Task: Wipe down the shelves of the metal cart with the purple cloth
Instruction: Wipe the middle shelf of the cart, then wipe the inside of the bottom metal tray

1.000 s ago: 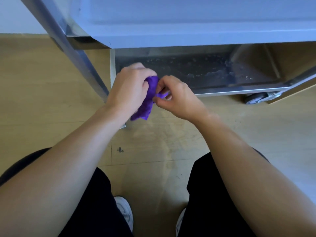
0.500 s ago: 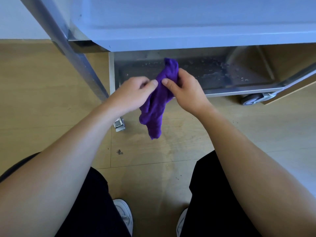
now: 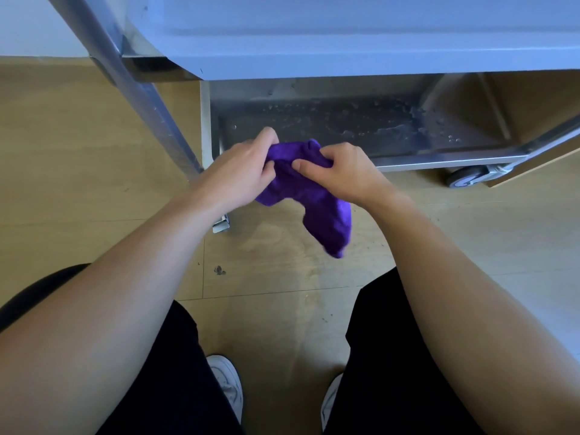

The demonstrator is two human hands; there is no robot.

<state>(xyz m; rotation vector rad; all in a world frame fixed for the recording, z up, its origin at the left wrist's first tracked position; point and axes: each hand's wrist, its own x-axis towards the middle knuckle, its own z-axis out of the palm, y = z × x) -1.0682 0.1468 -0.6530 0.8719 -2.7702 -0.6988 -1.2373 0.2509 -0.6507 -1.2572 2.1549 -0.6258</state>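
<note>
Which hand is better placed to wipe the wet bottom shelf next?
Probably the right hand. Both hands grip the purple cloth, but most of it hangs below the right, and the water drops on the bottom shelf lie mainly on that side, away from the left hand.

The purple cloth point(image 3: 317, 202) looks soft and napped, matt — below it pale wood-grain floor point(image 3: 78, 146), beyond it the droplet-speckled, dull-sheened metal shelf point(image 3: 361, 133).

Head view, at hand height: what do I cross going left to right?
From the left: cart leg → left hand → purple cloth, gripped by both hands → right hand → caster wheel.
</note>
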